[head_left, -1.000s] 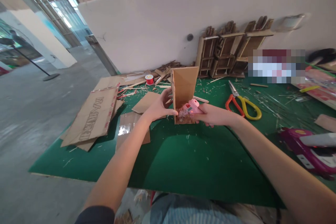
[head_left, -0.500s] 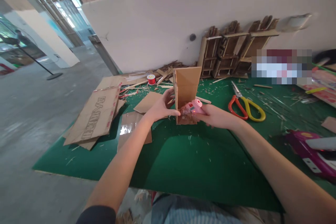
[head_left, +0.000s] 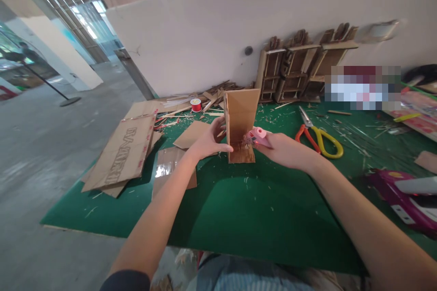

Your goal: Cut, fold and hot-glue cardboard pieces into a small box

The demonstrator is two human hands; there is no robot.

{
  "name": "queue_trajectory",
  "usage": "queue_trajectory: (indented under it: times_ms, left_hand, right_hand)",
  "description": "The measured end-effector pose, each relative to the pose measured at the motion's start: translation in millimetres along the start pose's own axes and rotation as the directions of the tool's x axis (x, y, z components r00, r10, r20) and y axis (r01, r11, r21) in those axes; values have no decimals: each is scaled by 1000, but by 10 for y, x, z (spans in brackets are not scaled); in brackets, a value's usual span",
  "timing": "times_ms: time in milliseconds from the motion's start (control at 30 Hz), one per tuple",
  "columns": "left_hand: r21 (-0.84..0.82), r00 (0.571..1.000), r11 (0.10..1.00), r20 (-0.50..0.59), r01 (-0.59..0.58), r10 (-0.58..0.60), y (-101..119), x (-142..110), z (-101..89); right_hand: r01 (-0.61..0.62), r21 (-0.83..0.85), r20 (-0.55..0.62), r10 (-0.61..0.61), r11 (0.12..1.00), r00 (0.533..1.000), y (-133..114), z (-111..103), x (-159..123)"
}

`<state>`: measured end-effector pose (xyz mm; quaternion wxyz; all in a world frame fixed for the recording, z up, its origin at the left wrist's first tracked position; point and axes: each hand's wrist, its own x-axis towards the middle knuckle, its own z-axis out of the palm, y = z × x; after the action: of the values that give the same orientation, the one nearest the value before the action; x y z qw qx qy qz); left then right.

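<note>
An upright cardboard structure (head_left: 242, 111) stands on the green table, with walls at the left and back and a brown base piece at the bottom. My left hand (head_left: 212, 141) grips its left wall, thumb in front and fingers behind, partly hidden. In my right hand (head_left: 282, 150) is a pink glue gun (head_left: 258, 136), its fingers wrapped round the handle. The gun's nozzle points left into the lower inside of the cardboard, near the back wall and base. Whether the tip touches the cardboard I cannot tell.
Scissors (head_left: 319, 138) with red and yellow handles lie right of my right hand. Flat cardboard sheets (head_left: 124, 154) are stacked at left. Behind are a red thread spool (head_left: 195, 105) and cardboard frames (head_left: 297, 72). A purple device (head_left: 403, 200) sits at right.
The glue gun in my right hand has shifted slightly right and away from the left wall. My left hand keeps its hold on the cardboard.
</note>
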<state>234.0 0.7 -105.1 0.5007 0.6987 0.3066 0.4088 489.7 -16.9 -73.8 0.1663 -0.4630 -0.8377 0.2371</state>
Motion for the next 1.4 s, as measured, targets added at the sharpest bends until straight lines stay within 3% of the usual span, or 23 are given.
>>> queue_trajectory:
  times_ms: [100, 300, 433, 567, 833, 933, 1100, 1167, 1300, 1400]
  left_hand:
    - [4, 1000, 1000, -1, 6, -6, -11, 3, 1]
    - [12, 1000, 1000, 1, -4, 4, -33, 6, -6]
    - [16, 1000, 1000, 7, -16, 16, -17, -5, -8]
    - [21, 1000, 1000, 12, -7, 7, -12, -10, -1]
    - [-22, 1000, 1000, 13, -2, 2, -39, -1, -10]
    - [-6, 1000, 1000, 14, 6, -6, -24, -3, -7]
    - [19, 1000, 1000, 18, 17, -18, 8, -4, -3]
    - [18, 1000, 1000, 14, 19, -19, 9, -4, -3]
    - [17, 1000, 1000, 17, 12, -12, -13, -3, -4]
    - [3, 1000, 1000, 22, 0, 0, -16, -3, -4]
  right_hand:
    - [-14, -15, 54, 15, 1000, 998, -38, 1, 0]
    - [-33, -72, 73, 38, 997, 997, -171, 225, 140]
    - [-32, -50, 42, 35, 998, 999, -46, 34, 75]
    - [-189, -51, 67, 192, 981, 979, 59, -134, -15]
    - [-108, 29, 37, 107, 994, 994, -93, 244, 120]
    - [-127, 63, 14, 126, 990, 992, -27, 147, 102]
    - [-281, 56, 76, 276, 958, 958, 88, -78, 13]
    - [-254, 82, 68, 249, 964, 966, 69, -33, 16]
    - [-88, 128, 12, 87, 988, 996, -9, 159, 77]
    - [-140, 119, 35, 137, 983, 990, 14, 154, 95]
